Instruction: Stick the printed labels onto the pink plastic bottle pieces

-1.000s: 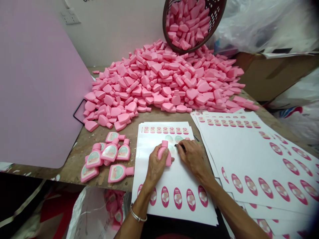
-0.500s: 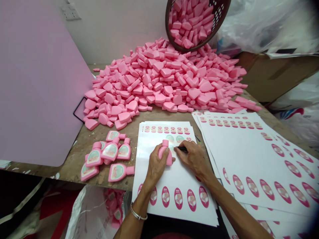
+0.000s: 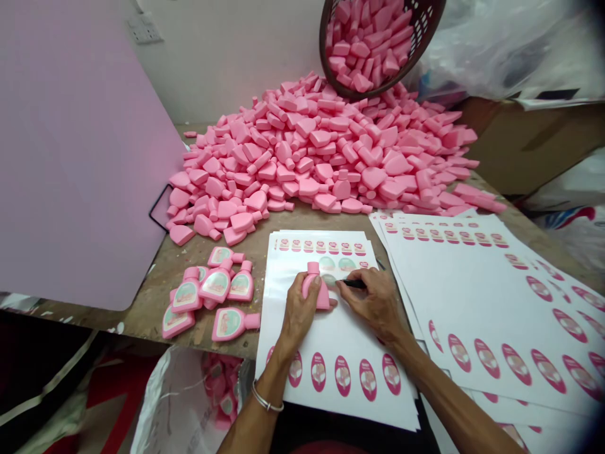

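My left hand [image 3: 302, 305] is wrapped round a small pink bottle [image 3: 316, 289], cap pointing away from me, above the sticker sheet [image 3: 326, 331]. My right hand [image 3: 375, 301] pinches a slim black tool [image 3: 354, 284] whose kind I cannot make out. Its fingertips are beside a pale green round label [image 3: 328, 279] on the sheet, just right of the bottle. Printed stickers run along the sheet's top and bottom. To the left lies a small group of labelled pink bottles [image 3: 217, 285].
A large heap of pink bottles [image 3: 321, 151] covers the back of the table, under a tipped brown basket [image 3: 326, 69]. More sticker sheets [image 3: 454, 284] lie on the right. A pink panel [image 3: 80, 151] stands left. Below the edge, a white bag [image 3: 165, 397] contains bottles.
The whole view has shifted slightly, so things appear a little further right. My right hand has drawn slightly away from the bottle, and more of the pale green label shows between them.
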Demonstrator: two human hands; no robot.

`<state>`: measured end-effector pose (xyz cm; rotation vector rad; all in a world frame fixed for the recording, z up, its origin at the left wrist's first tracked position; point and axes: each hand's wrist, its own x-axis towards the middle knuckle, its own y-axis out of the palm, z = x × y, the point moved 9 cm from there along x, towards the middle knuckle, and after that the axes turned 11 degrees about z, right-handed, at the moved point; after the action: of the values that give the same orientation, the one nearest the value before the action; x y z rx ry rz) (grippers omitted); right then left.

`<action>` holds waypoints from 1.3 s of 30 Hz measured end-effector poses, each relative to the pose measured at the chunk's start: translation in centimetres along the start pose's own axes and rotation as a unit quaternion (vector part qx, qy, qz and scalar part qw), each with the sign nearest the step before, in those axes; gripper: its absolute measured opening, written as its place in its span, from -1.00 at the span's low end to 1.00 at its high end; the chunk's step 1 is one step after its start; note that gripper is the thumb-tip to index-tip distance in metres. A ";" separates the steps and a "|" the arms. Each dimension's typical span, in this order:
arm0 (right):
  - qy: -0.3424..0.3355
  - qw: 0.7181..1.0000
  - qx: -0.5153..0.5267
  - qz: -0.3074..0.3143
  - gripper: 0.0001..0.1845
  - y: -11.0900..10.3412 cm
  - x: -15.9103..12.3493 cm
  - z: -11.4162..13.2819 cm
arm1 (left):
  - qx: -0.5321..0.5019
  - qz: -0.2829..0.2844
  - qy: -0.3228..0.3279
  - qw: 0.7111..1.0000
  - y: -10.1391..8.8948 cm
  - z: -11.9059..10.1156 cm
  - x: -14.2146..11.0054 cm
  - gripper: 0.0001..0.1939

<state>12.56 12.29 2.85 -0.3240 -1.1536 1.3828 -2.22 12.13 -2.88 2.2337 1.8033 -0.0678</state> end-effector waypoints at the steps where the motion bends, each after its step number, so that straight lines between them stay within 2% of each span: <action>1: 0.022 0.999 0.028 0.001 -0.81 -0.1 0.1 -0.5 | -0.005 -0.002 0.000 1.000 -0.1 0.0 0.0 -0.62; 3: 0.089 0.991 0.095 0.003 -0.79 -0.4 0.2 -1.9 | -0.019 -0.007 0.001 1.000 -0.2 -0.1 -0.2 -0.61; 6: 0.191 0.962 0.194 0.007 -0.73 -1.0 0.1 -3.4 | -0.050 -0.010 0.014 0.999 -0.2 -0.4 -0.5 -0.58; 8: 0.210 0.951 0.225 0.035 -0.70 -1.2 0.1 -3.0 | -0.093 -0.018 0.025 0.995 -0.2 -0.7 -0.9 -0.55; 11: 0.189 0.948 0.240 0.090 -0.69 -1.4 0.2 -1.0 | -0.183 -0.039 0.020 0.982 -0.2 -0.8 -1.8 -0.45; 13: 0.172 0.947 0.251 0.102 -0.70 -1.5 0.1 0.4 | -0.222 -0.039 0.005 0.974 0.1 -0.9 -2.2 -0.42; 19: 0.148 0.940 0.281 0.124 -0.77 -1.2 0.1 3.1 | -0.243 0.000 0.008 0.970 1.2 -2.0 -2.9 -0.44; 39: 0.100 0.953 0.257 0.123 -0.80 -1.1 0.5 4.4 | -0.231 0.006 0.011 0.973 0.8 -2.5 -3.3 -0.43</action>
<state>9.68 10.51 5.99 -0.2293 -0.5673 1.7661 -2.50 9.44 0.35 1.9154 1.6108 0.3454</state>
